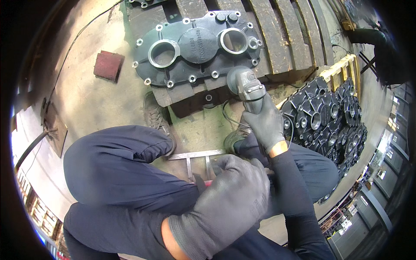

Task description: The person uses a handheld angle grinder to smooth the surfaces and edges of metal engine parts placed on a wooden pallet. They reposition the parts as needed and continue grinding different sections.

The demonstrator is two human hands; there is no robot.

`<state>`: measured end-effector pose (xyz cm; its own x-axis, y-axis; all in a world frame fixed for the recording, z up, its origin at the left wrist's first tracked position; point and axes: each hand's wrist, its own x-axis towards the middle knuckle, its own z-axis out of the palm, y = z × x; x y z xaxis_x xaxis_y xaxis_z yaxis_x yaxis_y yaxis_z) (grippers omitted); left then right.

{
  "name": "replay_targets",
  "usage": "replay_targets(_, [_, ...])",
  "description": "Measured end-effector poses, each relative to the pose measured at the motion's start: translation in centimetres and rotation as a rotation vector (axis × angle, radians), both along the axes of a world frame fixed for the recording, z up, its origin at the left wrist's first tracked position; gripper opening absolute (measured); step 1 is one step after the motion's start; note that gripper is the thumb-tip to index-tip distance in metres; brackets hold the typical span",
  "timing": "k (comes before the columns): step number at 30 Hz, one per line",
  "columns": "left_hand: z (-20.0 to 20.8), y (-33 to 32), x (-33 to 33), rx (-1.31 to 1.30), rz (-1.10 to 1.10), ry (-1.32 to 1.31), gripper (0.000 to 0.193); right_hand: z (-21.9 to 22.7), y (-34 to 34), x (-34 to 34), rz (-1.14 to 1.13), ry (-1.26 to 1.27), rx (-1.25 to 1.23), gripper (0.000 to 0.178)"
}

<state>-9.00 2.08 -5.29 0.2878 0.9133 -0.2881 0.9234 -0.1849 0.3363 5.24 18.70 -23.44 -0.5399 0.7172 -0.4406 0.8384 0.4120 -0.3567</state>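
Note:
A black metal housing cover [197,45] with two large bored rings lies flat on a wooden pallet [277,41]. My right hand [265,125], in a grey glove, is wrapped round the body of an angle grinder [250,89]. Its disc is just off the cover's near right edge; whether the two touch I cannot tell. Close to me, over my lap, my gloved left hand [232,201] is closed with its fingers curled in. Whatever may be inside that fist is hidden. A dark strap and something red show beside it.
Several similar black castings [325,117] are stacked at the right, by a pale wooden pallet [346,71]. A dark red block [108,66] sits on the floor at left. Between my feet lies a metal bar frame [195,154]. A cable [65,82] runs along the left.

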Motion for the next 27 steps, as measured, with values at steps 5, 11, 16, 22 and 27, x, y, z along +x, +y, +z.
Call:
replay_targets(5, [0.5, -1.0, 0.4, 0.01, 0.025, 0.08, 0.044, 0.5, -0.8, -0.7, 0.036, -0.011, 0.002, 0.062])
replay_targets(11, [0.8, -1.1, 1.3, 0.103, 0.082, -0.005, 0.036, 1.5, -0.7, 0.6, 0.01, -0.012, -0.015, 0.06])
replay_targets(16, [0.0, 0.6, 0.9, 0.105, 0.006, 0.041, 0.016, 1.2, 0.3, 0.5, 0.021, -0.067, -0.003, 0.06])
replay_targets(22, [0.0, 0.6, 1.3, 0.164, 0.04, 0.061, 0.014, 1.5, 0.1, 3.1, 0.012, -0.04, -0.029, 0.063])
replay_targets(27, [-0.2, 1.1, 1.4, 0.123, -0.003, 0.02, 0.018, 1.9, 0.6, 3.0, -0.025, -0.04, 0.003, 0.063])
